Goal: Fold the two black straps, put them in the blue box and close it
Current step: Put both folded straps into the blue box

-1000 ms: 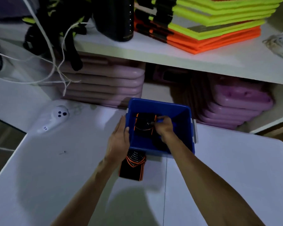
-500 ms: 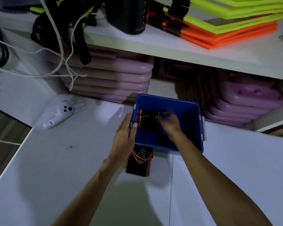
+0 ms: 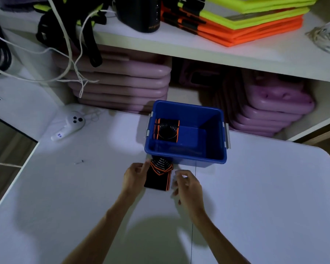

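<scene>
The white controller (image 3: 69, 127), lying on the counter (image 3: 65, 187) left of the blue box (image 3: 186, 155), carries a small dark marking near its lower end; it resembles "110" but is not reliably legible.

White table (image 3: 255, 197), blue box (image 3: 187, 156), folded black strap (image 3: 158, 177), white controller (image 3: 70, 126)

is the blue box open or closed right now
Open. The blue box has no lid on it; its inside shows, with one folded strap lying at the bottom left. No lid is visible.
</scene>
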